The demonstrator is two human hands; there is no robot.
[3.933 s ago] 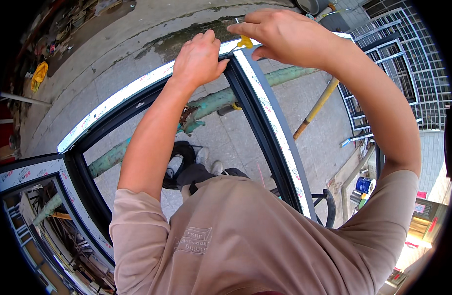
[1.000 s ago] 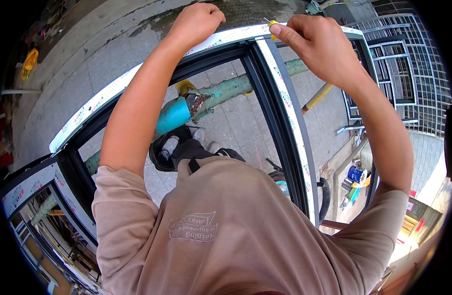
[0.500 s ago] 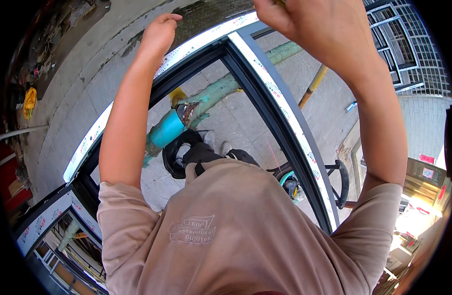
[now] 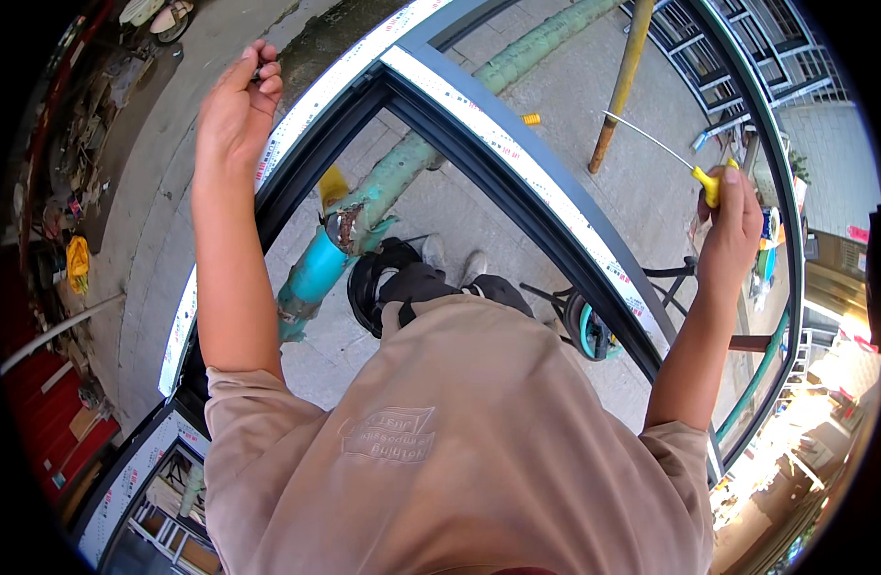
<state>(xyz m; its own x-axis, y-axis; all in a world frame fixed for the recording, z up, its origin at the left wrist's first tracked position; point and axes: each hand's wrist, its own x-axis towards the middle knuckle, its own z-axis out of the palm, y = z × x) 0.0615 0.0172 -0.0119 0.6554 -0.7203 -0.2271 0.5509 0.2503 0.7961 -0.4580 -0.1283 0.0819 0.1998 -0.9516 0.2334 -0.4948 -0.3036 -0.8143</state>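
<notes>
Head view — right hand (image 4: 730, 222), fingers wrapped round a likely light, stiff screwdriver (image 4: 695, 172), best held by its yellow handle (image 4: 707, 185), above the window frame (image 4: 512, 149) — left hand (image 4: 235, 113) pinching a small dark piece (image 4: 257, 73).

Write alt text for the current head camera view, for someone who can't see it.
A person's right hand holds a yellow-handled tool with a thin shaft, and the left hand holds a small dark item beside a large dark frame with white strips. Through the frame, a peeling green pipe, two light shoes and gray paving show.
</notes>
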